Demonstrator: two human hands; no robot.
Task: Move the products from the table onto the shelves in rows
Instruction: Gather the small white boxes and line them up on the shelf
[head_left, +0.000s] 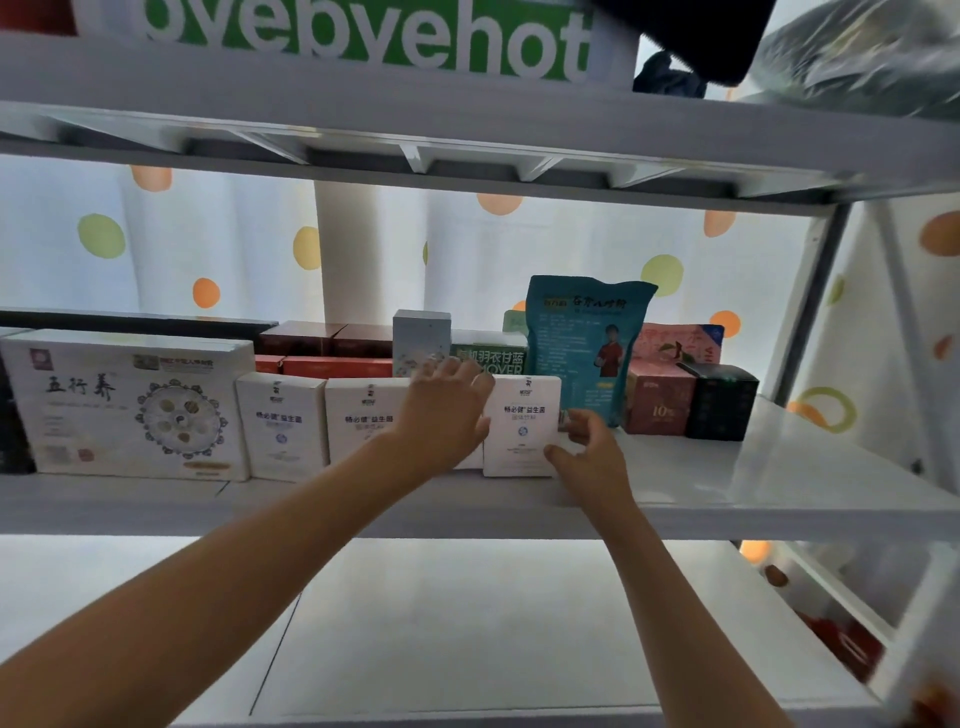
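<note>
Standing at the white metal shelving unit (519, 506), the person has both bare arms stretched out to the middle shelf. The left hand (447, 410) lies over the top and face of a small white cardboard box that it almost wholly hides, fingers bent over the upper edge, pressing more than clasping. The right hand (592, 447) pinches the right side of the next small white cardboard box with blue print (519, 426), thumb at the lower corner and fingertips on the side edge; that box stands upright at the shelf's front lip, about the centre of the view.

Toward nine o'clock from the hands, two more matching white boxes (283, 426) stand side by side, and beyond them a large flat white box with a round flower pattern (130, 405), so a front row is taking shape. Behind it, toward twelve o'clock, a back row holds dark red boxes (322, 345), a pale grey upright carton (421, 338) and a green-lettered box (488, 358). Toward two o'clock stand a tall teal pouch (587, 343), a red box (657, 400) and a black box (719, 402).

By my reckoning the work is well along on this shelf, though its stretch toward three o'clock shows bare white board, and the shelf below, at six o'clock, shows nothing in the part visible. The table is out of view, so how many products wait there I cannot tell. The box in hand looks to need only squaring up against its neighbour.
</note>
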